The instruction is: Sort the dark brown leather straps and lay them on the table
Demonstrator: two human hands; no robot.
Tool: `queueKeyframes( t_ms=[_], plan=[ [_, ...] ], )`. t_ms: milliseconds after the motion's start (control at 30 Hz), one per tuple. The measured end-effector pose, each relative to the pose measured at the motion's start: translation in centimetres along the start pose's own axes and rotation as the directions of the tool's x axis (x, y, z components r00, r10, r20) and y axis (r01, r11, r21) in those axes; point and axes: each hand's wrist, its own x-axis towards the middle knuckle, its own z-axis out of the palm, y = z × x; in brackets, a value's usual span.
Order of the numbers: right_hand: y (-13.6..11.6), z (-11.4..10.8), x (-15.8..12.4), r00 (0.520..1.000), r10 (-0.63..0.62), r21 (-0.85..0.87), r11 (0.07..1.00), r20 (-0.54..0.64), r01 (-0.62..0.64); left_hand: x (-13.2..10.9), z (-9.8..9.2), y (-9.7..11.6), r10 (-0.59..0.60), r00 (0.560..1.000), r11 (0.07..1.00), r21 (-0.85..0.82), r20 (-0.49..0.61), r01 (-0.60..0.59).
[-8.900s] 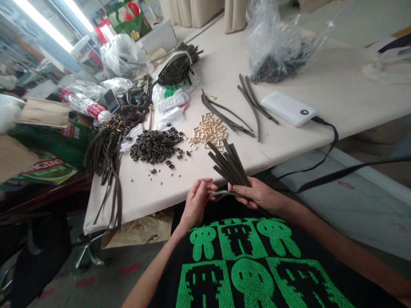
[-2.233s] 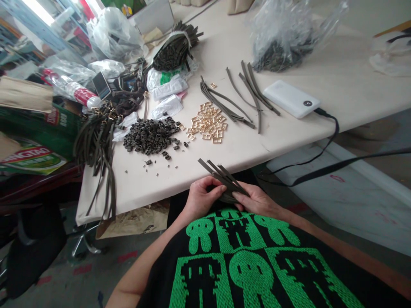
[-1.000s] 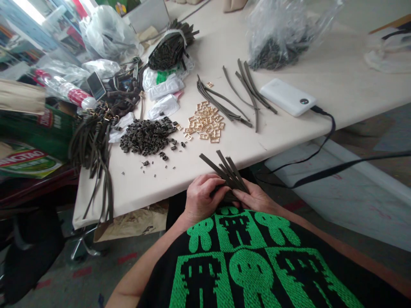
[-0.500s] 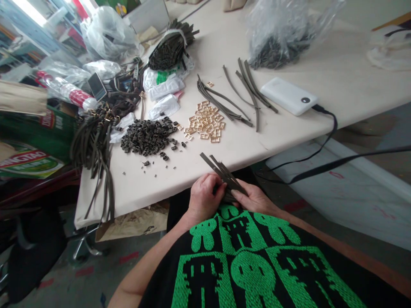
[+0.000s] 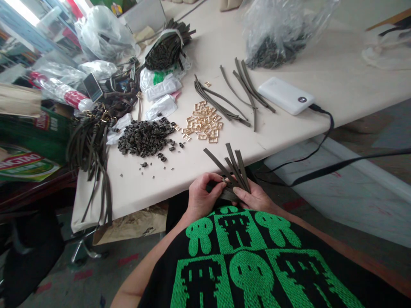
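My right hand (image 5: 257, 196) is closed around several dark olive straps (image 5: 239, 169), held over my lap at the table's front edge. Their free ends fan out upward and to the left. Beside it, my left hand (image 5: 205, 192) pinches thumb and fingers together on one strap close to the bunch; the exact spot is partly hidden by the fingers. Beyond my hands lies a pile of gold-coloured metal buckles (image 5: 204, 122). To its left is a heap of small dark loops (image 5: 144, 137). More loose straps (image 5: 221, 102) rest behind the buckles.
A white power bank (image 5: 285, 95) with a black cable lies on the right of the table (image 5: 180, 171). Finished-looking straps with metal fittings (image 5: 96, 145) hang over the left edge. At the back are a tied strap bundle (image 5: 167, 49) and a clear plastic bag (image 5: 276, 38).
The strap ends in my right hand have spread apart and stand more upright. My left fingers have shifted slightly beside them. The whole view has moved a little.
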Motion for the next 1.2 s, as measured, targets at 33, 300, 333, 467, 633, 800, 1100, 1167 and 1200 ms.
queueKeyframes(
  t_ms=[33,300,333,467,633,800,1100,1167,1200],
  plan=[
    [0.0,0.0,-0.1,1.0,0.004,0.013,1.0,0.0,-0.004,-0.1,0.1,-0.2,-0.03,1.0,0.999,-0.018,0.002,0.03],
    [-0.2,0.1,0.1,1.0,0.0,0.013,1.0,0.014,0.0,-0.2,0.2,-0.7,-0.008,1.0,0.999,0.033,0.008,0.007],
    [-0.2,0.1,0.1,1.0,0.002,0.01,1.0,0.019,-0.003,-0.2,0.1,-0.7,-0.004,1.0,0.999,0.038,0.01,0.003],
    [-0.3,0.2,0.2,1.0,0.007,0.013,1.0,0.029,-0.007,-0.1,0.0,-0.4,0.015,1.0,0.999,0.043,0.026,-0.016],
    [-0.2,0.3,0.3,1.0,-0.014,0.011,1.0,-0.024,0.015,0.4,-0.6,0.7,0.22,0.975,0.945,0.24,0.039,-0.223],
    [0.0,0.2,0.2,0.996,-0.024,0.026,0.999,-0.081,0.026,0.2,-2.4,0.6,0.193,0.964,0.947,0.293,-0.184,-0.133],
    [-0.8,0.3,0.0,0.986,0.015,-0.078,0.997,-0.165,-0.028,-1.0,-3.6,0.8,-0.285,0.957,0.927,-0.24,0.044,0.287],
    [-0.9,0.2,0.1,0.995,0.004,-0.093,0.996,-0.101,-0.014,-0.9,-3.3,1.1,-0.321,0.937,0.881,-0.321,0.136,0.348],
    [-0.9,0.0,0.2,0.999,-0.003,-0.104,0.995,-0.054,-0.003,-0.8,-3.1,1.2,-0.336,0.927,0.858,-0.353,0.164,0.373]
  ],
)
